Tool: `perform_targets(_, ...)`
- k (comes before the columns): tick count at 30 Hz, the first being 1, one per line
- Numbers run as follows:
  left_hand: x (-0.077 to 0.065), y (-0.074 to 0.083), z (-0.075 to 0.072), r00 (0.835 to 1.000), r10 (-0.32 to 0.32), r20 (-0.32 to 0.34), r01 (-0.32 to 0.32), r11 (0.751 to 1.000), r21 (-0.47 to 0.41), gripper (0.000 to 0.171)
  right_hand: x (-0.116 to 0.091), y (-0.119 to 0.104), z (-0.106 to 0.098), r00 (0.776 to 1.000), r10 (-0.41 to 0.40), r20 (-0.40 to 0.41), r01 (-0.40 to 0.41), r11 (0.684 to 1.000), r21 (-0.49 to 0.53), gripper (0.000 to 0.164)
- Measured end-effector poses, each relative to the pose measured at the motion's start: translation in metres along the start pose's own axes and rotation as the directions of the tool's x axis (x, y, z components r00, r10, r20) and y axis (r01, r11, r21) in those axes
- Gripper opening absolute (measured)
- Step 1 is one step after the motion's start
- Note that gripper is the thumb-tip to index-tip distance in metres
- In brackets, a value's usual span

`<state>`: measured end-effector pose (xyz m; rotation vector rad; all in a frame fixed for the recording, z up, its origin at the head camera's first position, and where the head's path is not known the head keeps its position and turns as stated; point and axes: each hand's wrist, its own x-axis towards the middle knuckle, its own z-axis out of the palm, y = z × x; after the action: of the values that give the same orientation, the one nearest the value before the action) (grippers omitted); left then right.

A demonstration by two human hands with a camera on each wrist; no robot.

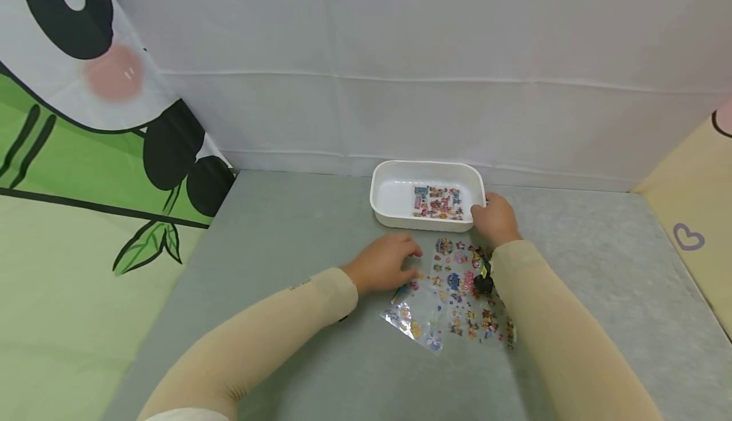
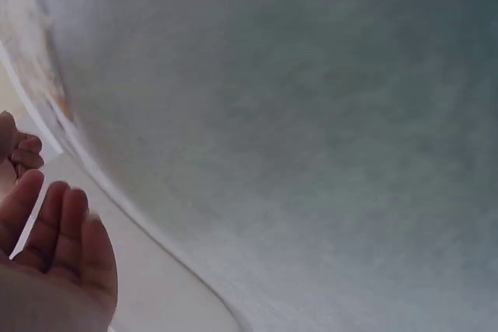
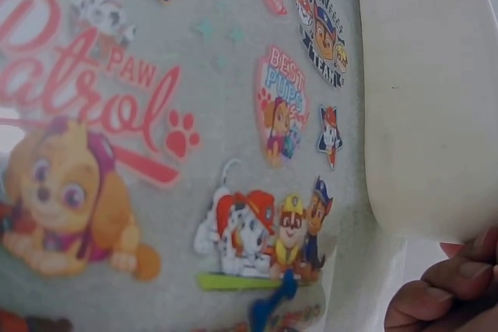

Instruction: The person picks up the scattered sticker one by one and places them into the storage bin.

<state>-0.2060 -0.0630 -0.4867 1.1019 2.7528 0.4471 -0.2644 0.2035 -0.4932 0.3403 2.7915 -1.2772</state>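
Note:
A white rectangular tray [image 1: 394,221] with rounded corners stands near the back of the table. Inside it lies a small sheet of colourful stickers [image 1: 439,202]. My right hand [image 1: 496,220] grips the tray's right end, thumb over the rim, and its curled fingers [image 3: 420,301] show under the tray wall in the right wrist view. Clear sticker sheets [image 1: 457,287] printed with cartoon puppies lie in front of the tray, partly hidden under my right forearm. Over their left edge hovers my left hand [image 1: 386,261], fingers loosely bent and apart, holding nothing.
The grey tabletop [image 1: 297,218] runs back to a white cloth wall [image 1: 400,116]. Printed cloth panels stand at the left [image 1: 63,230] and right [image 1: 686,211] sides. A dark wrist device [image 1: 483,281] hangs under my right wrist, above the sheets.

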Motion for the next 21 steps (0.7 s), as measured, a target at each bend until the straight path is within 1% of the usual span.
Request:
perform_targets(2,-0.001,0.0,0.004,1.0,0.017,-0.002,-0.017,0.997,0.08,0.037,0.0,0.0,0.0,1.0,0.001,-0.002,-0.001,1.0,-0.004,0.055)
perform_targets(4,-0.002,0.0,0.007,0.999,0.042,-0.006,-0.041,0.986,0.164,0.038,0.0,0.0,0.0,1.0,0.003,-0.005,-0.003,1.0,-0.01,0.054)
perform_targets(7,-0.003,0.0,0.011,0.996,0.084,-0.01,-0.08,0.969,0.234,0.037,0.001,0.0,0.0,1.0,0.001,-0.008,-0.001,1.0,-0.015,0.054)
perform_targets(11,-0.003,0.0,0.016,0.994,0.109,0.01,-0.108,0.96,0.259,0.038,0.002,0.001,0.0,1.0,-0.007,-0.011,0.007,1.0,-0.016,0.053)
perform_targets(14,-0.005,0.001,0.019,0.993,0.109,0.036,-0.115,0.955,0.274,0.039,0.002,0.001,0.0,1.0,-0.012,-0.01,0.012,1.0,-0.017,0.053)
perform_targets(17,-0.006,0.003,0.022,0.994,0.101,0.045,-0.11,0.952,0.287,0.036,0.002,0.001,0.001,1.0,-0.007,-0.004,0.007,1.0,-0.014,0.053)
perform_targets(21,-0.006,0.005,0.026,0.996,0.084,0.033,-0.09,0.952,0.294,0.031,0.003,0.002,0.001,1.0,-0.004,-0.004,0.004,1.0,-0.013,0.053)
